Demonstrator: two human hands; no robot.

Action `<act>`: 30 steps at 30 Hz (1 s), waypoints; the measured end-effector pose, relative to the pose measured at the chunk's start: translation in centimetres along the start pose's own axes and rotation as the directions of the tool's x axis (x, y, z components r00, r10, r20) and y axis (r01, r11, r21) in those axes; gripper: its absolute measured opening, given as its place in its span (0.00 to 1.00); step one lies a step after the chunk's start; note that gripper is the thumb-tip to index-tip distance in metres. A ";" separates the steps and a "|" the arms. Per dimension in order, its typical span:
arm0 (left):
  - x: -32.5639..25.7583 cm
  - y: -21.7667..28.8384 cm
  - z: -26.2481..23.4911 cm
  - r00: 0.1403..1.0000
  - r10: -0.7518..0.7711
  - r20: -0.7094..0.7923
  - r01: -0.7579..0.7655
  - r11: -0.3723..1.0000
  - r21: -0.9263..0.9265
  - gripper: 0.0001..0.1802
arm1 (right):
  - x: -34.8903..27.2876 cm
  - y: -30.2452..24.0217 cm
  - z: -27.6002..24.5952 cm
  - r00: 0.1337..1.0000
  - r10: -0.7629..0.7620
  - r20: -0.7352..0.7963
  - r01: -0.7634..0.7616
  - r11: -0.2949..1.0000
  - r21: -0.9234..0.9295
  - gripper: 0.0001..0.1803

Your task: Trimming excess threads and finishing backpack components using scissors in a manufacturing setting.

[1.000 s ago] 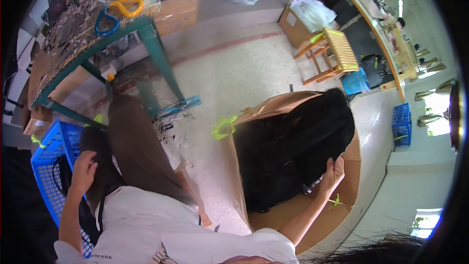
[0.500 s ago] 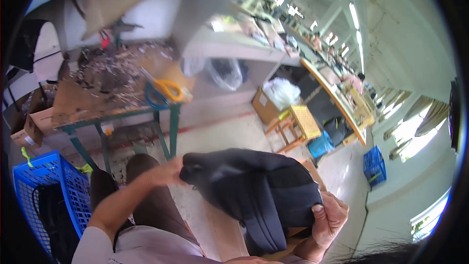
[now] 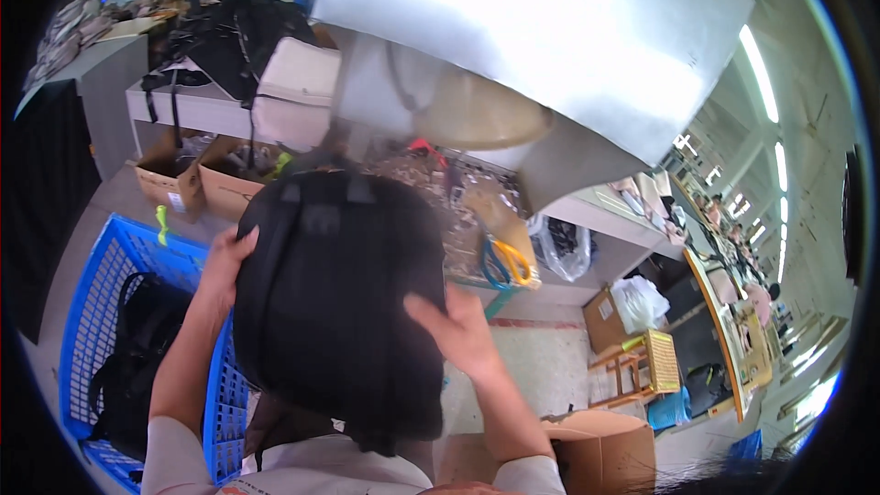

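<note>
A black backpack (image 3: 344, 312) is held upright in front of me, its broad side toward me. My left hand (image 3: 225, 261) grips its left edge, thumb on the near side and the other fingers mostly behind. At the right side, my right hand (image 3: 460, 328) holds the bag with the thumb laid over the near face; the rest of its fingers are partly hidden. Slight blur softens the bag's upper part. To my left stands a blue plastic crate (image 3: 82, 330) with black bags (image 3: 137, 376) inside.
Ahead, a worktable carries scraps (image 3: 412, 174) and scissors with orange and blue handles (image 3: 506, 261). A black backpack (image 3: 243, 32) and a pale bag (image 3: 298, 92) rest on a bench. Cardboard boxes (image 3: 600, 458) and a wooden stool (image 3: 655, 362) stand right.
My view has swung left. The backpack went from lying slantwise at the right to upright in front of me; both hands moved with it and now hold its two sides.
</note>
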State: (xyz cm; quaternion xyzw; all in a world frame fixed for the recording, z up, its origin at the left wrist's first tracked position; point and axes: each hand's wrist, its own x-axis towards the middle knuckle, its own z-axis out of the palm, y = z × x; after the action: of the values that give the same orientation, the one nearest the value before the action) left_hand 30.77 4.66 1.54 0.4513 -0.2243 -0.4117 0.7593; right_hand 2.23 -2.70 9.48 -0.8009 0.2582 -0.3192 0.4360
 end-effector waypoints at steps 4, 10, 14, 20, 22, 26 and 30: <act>5.2 2.2 -0.6 1.000 0.010 0.015 -0.012 0.996 0.088 0.08 | 4.6 7.1 3.5 0.984 0.022 -0.179 0.027 0.963 0.269 0.07; 9.0 2.0 2.8 0.998 -0.055 -0.034 0.059 0.989 0.136 0.08 | 7.0 9.5 2.9 0.944 0.144 -0.297 -0.002 0.902 0.432 0.07; 11.7 1.0 2.8 0.990 -0.124 0.064 0.111 0.977 0.181 0.08 | 7.6 8.8 1.9 0.930 0.146 -0.338 0.023 0.893 0.449 0.07; 13.2 0.0 3.8 0.993 -0.117 0.034 0.105 0.965 0.239 0.06 | 7.9 10.1 0.8 0.919 0.112 -0.377 0.030 0.936 0.350 0.08; 13.1 0.1 4.3 0.993 -0.114 -0.018 0.114 0.953 0.279 0.07 | 8.0 9.9 0.8 0.907 0.082 -0.413 0.063 0.943 0.328 0.09; 13.3 -0.2 4.1 0.992 -0.126 0.003 0.122 0.961 0.249 0.08 | 7.5 10.4 1.2 0.909 0.059 -0.413 0.092 0.937 0.337 0.08; 11.8 0.3 3.2 0.976 -0.200 0.084 0.168 0.941 0.293 0.13 | 5.5 10.3 2.5 0.903 0.129 -0.410 0.038 0.926 0.376 0.10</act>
State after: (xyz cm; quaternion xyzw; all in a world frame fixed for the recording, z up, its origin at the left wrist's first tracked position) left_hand 35.25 -6.65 3.01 0.5507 -0.2805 -0.4693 0.6307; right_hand 6.34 -10.15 1.10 -0.6068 0.3004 -0.5196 0.5211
